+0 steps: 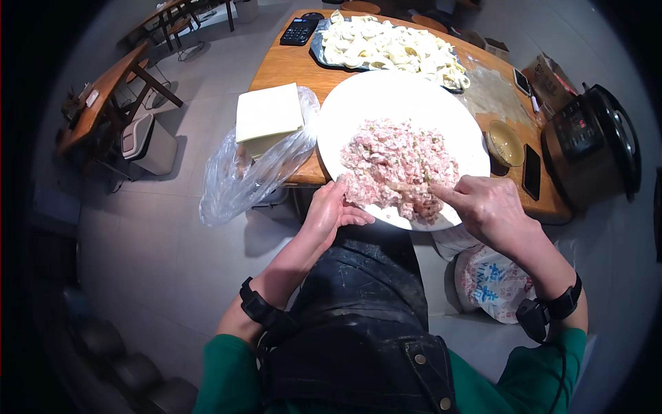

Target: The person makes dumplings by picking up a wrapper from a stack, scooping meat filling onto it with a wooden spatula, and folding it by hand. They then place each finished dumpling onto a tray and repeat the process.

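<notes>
A large round white plate holds a mound of pink minced meat flecked with green. My right hand is closed around a thin flat stick, its forefinger stretched along it and its tip in the near part of the meat. At the plate's near left rim is my left hand, thumb up by the meat and fingers curled below. Meat hides what lies between its thumb and fingers. Left of the plate sits a stack of pale square wrappers on a clear plastic bag.
Behind the plate, a dark tray carries many folded dumplings. A calculator lies at the back left of the wooden table. To the right are a small bowl, a phone and a black cooker.
</notes>
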